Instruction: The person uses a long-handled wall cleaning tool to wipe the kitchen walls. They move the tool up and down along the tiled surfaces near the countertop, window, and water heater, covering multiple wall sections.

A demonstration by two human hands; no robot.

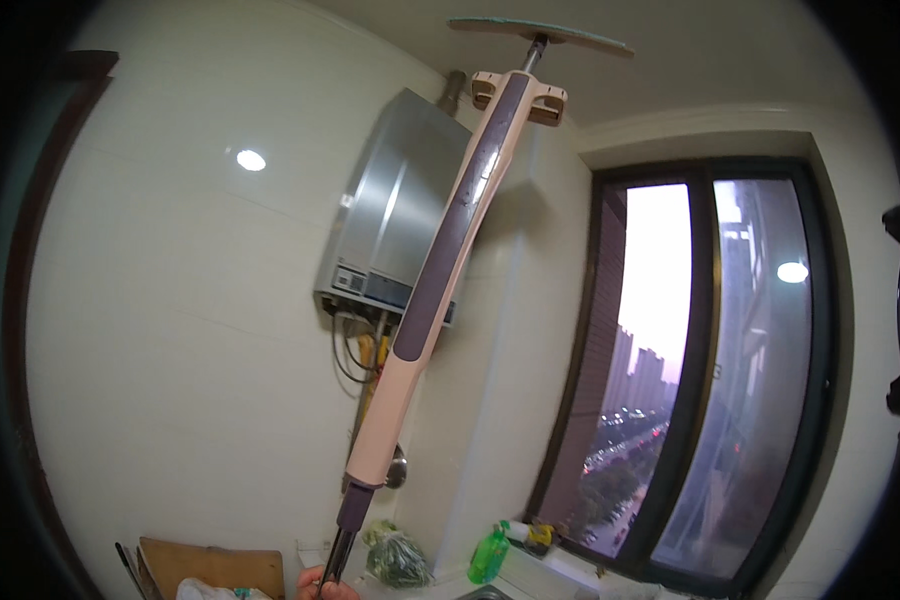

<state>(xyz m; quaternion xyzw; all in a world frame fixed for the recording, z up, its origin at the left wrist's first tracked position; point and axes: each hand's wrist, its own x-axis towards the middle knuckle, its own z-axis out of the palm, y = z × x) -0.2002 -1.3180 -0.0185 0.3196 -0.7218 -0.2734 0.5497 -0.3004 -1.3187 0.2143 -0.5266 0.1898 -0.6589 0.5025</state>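
Note:
A long self-wringing flat mop (pixel 450 255) with a pink and purple body rises diagonally through the view. At the bottom edge, what appears to be my left hand (pixel 328 586) is closed around its thin dark pole (pixel 339 551). Most of that hand is cut off by the frame. Two pink side grips stick out near the top of the body. The flat mop head (pixel 544 34), with a teal pad on its upper side, is up by the ceiling (pixel 690 67); whether it touches cannot be told. My right hand is out of view.
A silver wall-mounted water heater (pixel 390 202) hangs behind the mop, with hoses below it. On the right is a dark-framed window (pixel 701 360). Below are a green spray bottle (pixel 489 555), bagged green vegetables (pixel 397 559) and a wooden board (pixel 214 568).

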